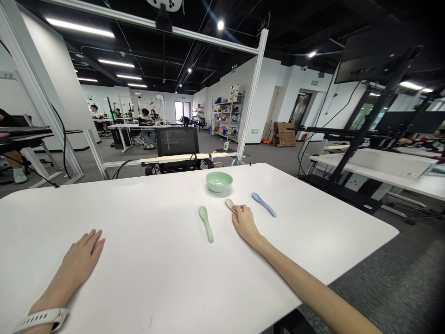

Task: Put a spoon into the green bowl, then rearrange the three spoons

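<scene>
My right hand (246,224) is at a beige spoon (229,203), with the fingers closed around its handle and covering it. The spoon's bowl end shows, pointing toward a light green bowl (219,182) just behind it. Left of this hand a green spoon (206,224) lies on the white table (149,260), its handle toward me. A blue spoon (264,205) lies to the right, slanted. My left hand (82,254) rests flat on the tabletop at the left, fingers stretched out and holding nothing. A white band circles that wrist.
A metal frame (257,93) stands behind the table's far edge, with a black office chair (178,141) beyond it. Another white desk (375,169) and a dark monitor stand (371,120) are at the right. Several people sit at desks in the far background.
</scene>
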Demonstrator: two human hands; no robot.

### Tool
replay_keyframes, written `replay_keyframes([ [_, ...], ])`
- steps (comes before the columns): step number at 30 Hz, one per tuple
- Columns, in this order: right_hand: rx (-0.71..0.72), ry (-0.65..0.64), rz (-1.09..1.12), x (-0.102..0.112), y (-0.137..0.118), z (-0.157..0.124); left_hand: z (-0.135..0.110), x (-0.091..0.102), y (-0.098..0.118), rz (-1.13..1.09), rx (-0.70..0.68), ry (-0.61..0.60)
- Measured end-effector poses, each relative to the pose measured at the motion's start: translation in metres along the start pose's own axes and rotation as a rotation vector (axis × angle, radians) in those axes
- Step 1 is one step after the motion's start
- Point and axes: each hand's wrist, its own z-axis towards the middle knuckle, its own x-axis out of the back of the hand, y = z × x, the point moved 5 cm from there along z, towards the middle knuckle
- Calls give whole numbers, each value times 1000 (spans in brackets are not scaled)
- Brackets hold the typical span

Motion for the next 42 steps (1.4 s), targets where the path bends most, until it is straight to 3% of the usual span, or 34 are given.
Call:
replay_keyframes([
  [3,51,44,24,8,-8,-2,0,0,0,2,15,-11],
  [6,239,40,130,16,-30,-10,-1,1,1,-2,27,-38],
  [9,440,-56,229,18,-57,-24,0,1,0,-10,20,-31],
  [12,542,-174,280,15,-75,-36,2,-1,-4,-15,-5,15],
  [22,546,-269,300,11,-77,-38,7,-15,-15,0,-27,10],
  [29,543,-267,299,12,-78,-38,9,-16,-17,8,-37,35],
  [36,547,-261,323,11,-78,-38,8,-13,-13,30,-24,-27],
  [42,566,-228,303,11,-77,-38,9,-16,-17,19,-23,23],
])
